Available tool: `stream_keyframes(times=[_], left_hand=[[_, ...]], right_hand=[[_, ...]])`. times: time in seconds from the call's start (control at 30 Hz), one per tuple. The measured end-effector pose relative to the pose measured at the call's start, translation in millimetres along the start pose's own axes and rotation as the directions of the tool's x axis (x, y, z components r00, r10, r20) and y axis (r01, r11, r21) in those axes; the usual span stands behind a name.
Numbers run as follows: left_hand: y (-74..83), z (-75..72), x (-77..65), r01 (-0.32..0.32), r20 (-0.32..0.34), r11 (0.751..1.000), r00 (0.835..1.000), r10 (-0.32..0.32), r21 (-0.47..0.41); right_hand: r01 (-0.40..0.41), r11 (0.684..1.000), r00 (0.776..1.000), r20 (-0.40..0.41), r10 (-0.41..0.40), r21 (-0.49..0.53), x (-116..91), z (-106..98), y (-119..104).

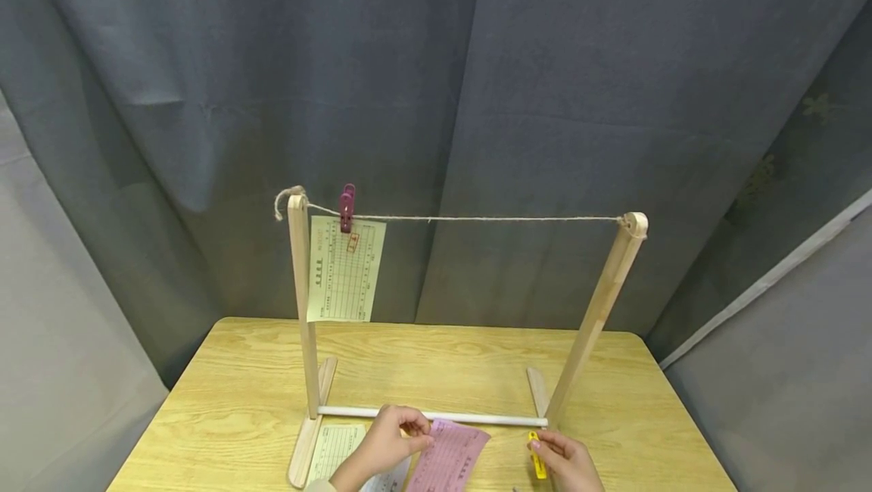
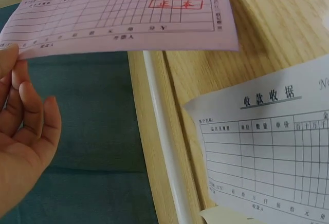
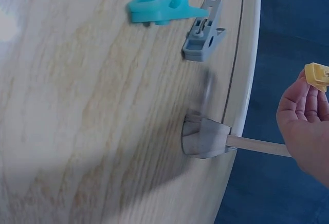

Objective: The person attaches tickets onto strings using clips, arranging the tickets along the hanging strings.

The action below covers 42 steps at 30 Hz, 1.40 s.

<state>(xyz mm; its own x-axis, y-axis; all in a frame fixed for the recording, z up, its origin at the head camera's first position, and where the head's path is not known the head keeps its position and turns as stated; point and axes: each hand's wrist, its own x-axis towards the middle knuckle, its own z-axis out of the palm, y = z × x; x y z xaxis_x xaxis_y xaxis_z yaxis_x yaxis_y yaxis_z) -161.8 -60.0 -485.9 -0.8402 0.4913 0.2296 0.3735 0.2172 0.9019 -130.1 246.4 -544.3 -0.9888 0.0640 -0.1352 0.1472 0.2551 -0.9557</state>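
Note:
My left hand [image 1: 391, 443] pinches the edge of a pink receipt slip [image 1: 446, 458] between thumb and fingers, low in the head view. In the left wrist view the pink slip is raised above the table. My right hand [image 1: 568, 462] pinches a yellow clothespin [image 1: 537, 456] near the right post's base. Up on the twine [image 1: 477, 218], a purple clothespin [image 1: 346, 208] holds a pale green receipt slip [image 1: 346, 272] close to the left post. A white receipt slip [image 2: 267, 147] lies near the left hand, partly covered in the head view.
A wooden stand has a left post [image 1: 303, 310], a right post [image 1: 599, 310] and a white bottom bar [image 1: 477, 418]. Another green slip [image 1: 335, 446] lies on the table [image 1: 204, 416]. The right wrist view has teal [image 3: 164, 5] and grey [image 3: 202, 34] clothespins.

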Motion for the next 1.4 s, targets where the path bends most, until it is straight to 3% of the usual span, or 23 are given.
stream_keyframes(times=[0.27,0.47,0.67,0.9,0.97,1.1,1.23,1.4], left_hand=[[-18.8,1.0,4.8,-0.053,-0.003,0.999,0.999,0.053,0.008],[-15.5,-2.6,7.3,-0.077,-0.017,0.997,0.997,0.077,-0.003],[-4.1,-8.2,8.8,-0.115,-0.015,0.993,0.993,0.116,0.034],[39.1,-18.5,7.1,-0.131,-0.009,0.991,0.991,0.131,0.041],[44.5,-21.0,7.0,-0.149,-0.013,0.988,0.989,0.150,0.044],[49.6,-24.1,8.7,-0.168,-0.042,0.984,0.984,0.171,0.061],[55.5,-27.6,11.2,-0.164,-0.088,0.984,0.982,0.170,0.062],[61.1,-30.7,14.2,-0.170,-0.163,0.984,0.971,0.176,0.050]], right_hand=[[0.022,0.999,0.999,-0.035,-0.021,0.028,0.8,2.1,-14.9],[0.025,0.997,0.999,-0.042,-0.022,0.070,0.7,1.6,-35.5],[0.072,0.993,0.997,-0.045,-0.067,0.099,-0.5,0.5,-54.2],[0.178,0.975,0.983,-0.076,-0.169,0.131,-2.2,1.4,-71.1],[0.199,0.972,0.979,-0.078,-0.190,0.124,-2.2,1.0,-75.5],[0.280,0.951,0.960,-0.048,-0.276,0.130,-1.3,-2.4,-85.1],[0.384,0.906,0.921,-0.008,-0.389,0.178,2.9,-5.6,-96.1],[0.455,0.863,0.885,0.000,-0.466,0.218,8.6,-7.7,-110.9]])
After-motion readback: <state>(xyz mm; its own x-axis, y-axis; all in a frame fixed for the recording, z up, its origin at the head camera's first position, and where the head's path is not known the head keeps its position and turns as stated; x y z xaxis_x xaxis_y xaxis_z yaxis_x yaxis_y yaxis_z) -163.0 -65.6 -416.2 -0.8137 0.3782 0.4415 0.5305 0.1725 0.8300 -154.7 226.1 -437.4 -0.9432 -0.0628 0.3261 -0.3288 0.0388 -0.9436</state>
